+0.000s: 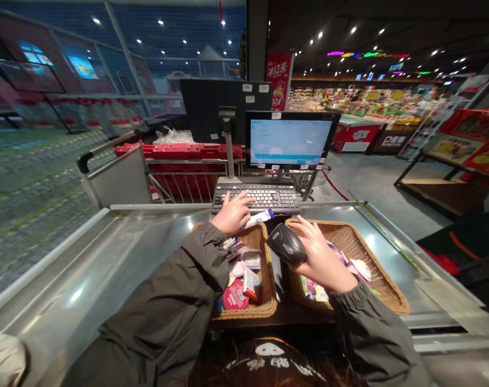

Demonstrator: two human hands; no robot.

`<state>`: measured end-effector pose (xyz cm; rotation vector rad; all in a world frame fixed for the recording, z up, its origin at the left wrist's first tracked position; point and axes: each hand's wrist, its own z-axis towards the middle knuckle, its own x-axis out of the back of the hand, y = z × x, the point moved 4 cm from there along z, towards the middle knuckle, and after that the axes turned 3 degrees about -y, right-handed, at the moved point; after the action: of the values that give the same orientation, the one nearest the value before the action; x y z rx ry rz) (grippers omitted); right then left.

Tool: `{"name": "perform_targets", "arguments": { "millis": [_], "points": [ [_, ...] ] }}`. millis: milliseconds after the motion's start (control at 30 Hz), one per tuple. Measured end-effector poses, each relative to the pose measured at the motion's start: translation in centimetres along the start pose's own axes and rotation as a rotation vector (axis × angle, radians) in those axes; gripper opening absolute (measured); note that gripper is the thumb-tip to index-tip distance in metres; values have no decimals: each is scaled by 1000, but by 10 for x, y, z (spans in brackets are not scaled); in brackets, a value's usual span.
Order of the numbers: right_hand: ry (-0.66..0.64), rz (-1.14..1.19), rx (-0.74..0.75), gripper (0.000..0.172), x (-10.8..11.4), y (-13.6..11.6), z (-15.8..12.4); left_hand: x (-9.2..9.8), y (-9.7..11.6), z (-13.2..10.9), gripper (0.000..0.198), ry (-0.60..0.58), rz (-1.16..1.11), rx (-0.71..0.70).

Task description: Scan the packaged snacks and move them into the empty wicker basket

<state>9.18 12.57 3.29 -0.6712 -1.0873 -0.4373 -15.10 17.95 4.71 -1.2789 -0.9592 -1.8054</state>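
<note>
My left hand (233, 212) is over the near left part of a black keyboard (274, 196), some fingers stretched across the keys. A slim white packet with a blue end (261, 217) sticks out from beneath this hand, seemingly held against the palm; the grip itself is hidden. My right hand (320, 258) is wrapped round a black handheld barcode scanner (285, 244), its head pointing left, above the gap between two wicker baskets. Small boxes and packs, among them a red pack (236, 295), lie in the left basket (271, 301). Colourful packs lie in the right basket (383, 285), partly behind my right hand.
A lit monitor (290, 141) stands behind the keyboard, next to a second screen seen from its back (224, 110). The metal counter (119, 252) extends to both sides. Beyond it are a cart (191, 180), red freezer (355, 134) and shelves on the right (454, 150).
</note>
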Motion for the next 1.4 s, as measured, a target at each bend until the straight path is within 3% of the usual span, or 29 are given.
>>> {"name": "perform_targets", "arguments": {
  "millis": [433, 767, 1133, 1400],
  "points": [
    [-35, 12, 66, 44, -11, -41, 20, 10, -31, -45, 26, 2, 2, 121],
    [-53, 17, 74, 47, -21, -49, 24, 10, -45, -68, 27, -8, -35, 179],
    [-75, 22, 86, 46, -28, -57, 25, -17, -86, -105, 29, -67, -5, 295],
    [-90, 48, 66, 48, -29, -61, 24, -63, -104, -114, 27, -93, -25, 387]
  ]
}}
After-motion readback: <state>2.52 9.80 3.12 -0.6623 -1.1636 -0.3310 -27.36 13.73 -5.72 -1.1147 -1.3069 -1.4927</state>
